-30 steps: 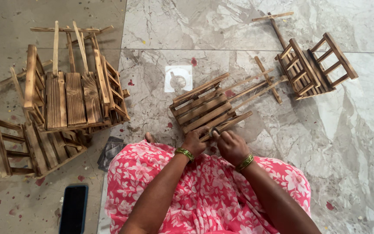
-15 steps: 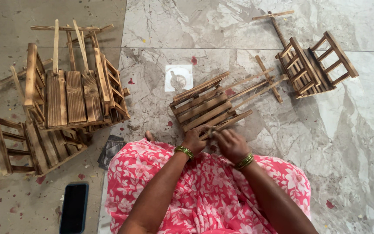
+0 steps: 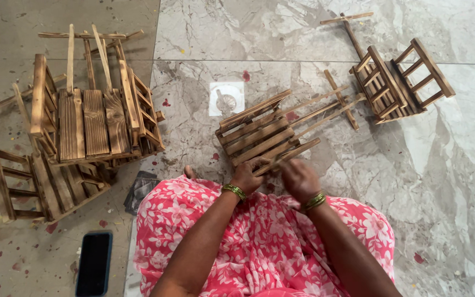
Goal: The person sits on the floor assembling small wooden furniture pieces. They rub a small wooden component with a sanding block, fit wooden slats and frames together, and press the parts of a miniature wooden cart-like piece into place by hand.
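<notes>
1. We sit on a marble floor (image 3: 457, 165) of grey-veined tiles, our lap covered in pink flowered cloth (image 3: 265, 247).
2. To our left stands a pile of finished wooden crates (image 3: 92, 124), slatted and scorched brown, stacked and leaning on each other, with loose sticks laid across the top.
3. Straight ahead lies the slatted wooden frame (image 3: 259, 132) we work on, tilted, its near edge touching our hands and its long thin sticks running out to the upper right.
4. At the upper right, well apart from us, sits another small crate (image 3: 402, 82), with a crossed stick piece just above it.
5. Our left hand (image 3: 247, 175) curls its fingers onto the frame's near edge; our right hand (image 3: 299, 177) rests just beside it, fingers bent on a slat end. We cannot tell how tightly either pinches.
6. A black phone (image 3: 93, 263) lies by our left knee.
7. A small white square packet (image 3: 226, 99) lies just beyond the frame.
</notes>
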The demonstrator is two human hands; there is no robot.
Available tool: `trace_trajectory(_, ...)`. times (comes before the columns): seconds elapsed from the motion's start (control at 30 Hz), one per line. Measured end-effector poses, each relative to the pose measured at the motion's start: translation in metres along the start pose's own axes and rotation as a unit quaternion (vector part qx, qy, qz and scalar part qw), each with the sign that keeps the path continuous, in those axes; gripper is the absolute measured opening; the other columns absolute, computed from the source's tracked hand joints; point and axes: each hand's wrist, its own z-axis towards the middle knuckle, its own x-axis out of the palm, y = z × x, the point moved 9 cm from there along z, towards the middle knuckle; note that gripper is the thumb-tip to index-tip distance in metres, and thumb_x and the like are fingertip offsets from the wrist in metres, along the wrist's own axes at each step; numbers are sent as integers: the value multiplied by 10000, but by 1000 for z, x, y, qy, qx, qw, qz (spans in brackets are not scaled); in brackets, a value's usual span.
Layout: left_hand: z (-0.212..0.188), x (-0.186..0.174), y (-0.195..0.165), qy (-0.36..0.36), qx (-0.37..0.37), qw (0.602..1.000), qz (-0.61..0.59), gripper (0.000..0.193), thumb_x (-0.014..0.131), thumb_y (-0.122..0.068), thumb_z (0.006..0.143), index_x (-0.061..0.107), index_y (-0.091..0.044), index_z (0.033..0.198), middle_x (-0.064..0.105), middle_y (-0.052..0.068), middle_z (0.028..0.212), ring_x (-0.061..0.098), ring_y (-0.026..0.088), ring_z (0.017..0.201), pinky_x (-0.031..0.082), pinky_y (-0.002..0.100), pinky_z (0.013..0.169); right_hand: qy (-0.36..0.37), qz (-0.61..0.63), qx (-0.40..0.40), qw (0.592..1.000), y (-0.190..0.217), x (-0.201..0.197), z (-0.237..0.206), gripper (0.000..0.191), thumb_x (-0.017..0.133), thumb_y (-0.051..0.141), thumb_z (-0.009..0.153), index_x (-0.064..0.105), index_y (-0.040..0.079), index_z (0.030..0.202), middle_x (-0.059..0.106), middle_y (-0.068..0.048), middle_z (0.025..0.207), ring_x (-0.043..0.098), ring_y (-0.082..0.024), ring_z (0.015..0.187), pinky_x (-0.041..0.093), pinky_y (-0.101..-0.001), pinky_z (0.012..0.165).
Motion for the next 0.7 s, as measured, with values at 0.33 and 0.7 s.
trace_trajectory(0.33, 1, 9, 25, 18, -67, 995, 75, 444, 823, -298, 797, 693, -106, 1176, 743, 197, 1056, 730, 324, 990, 580, 395, 856, 117, -240, -32, 963, 44, 4, 17, 174, 620, 166, 1009, 773, 230, 957, 710, 12, 752, 601, -135, 513, 478, -294, 401)
trace_trajectory(0.7, -7, 14, 35, 119, -138, 980, 77, 573, 621, -75, 732, 639, -168, 1297, 745, 216, 971, 732, 341, 924, 581, 409, 839, -75, -364, -121, 920, 17, -52, 33, 283, 531, 44, 1023, 772, 187, 1067, 722, -47, 940, 624, -145, 772, 552, -288, 617)
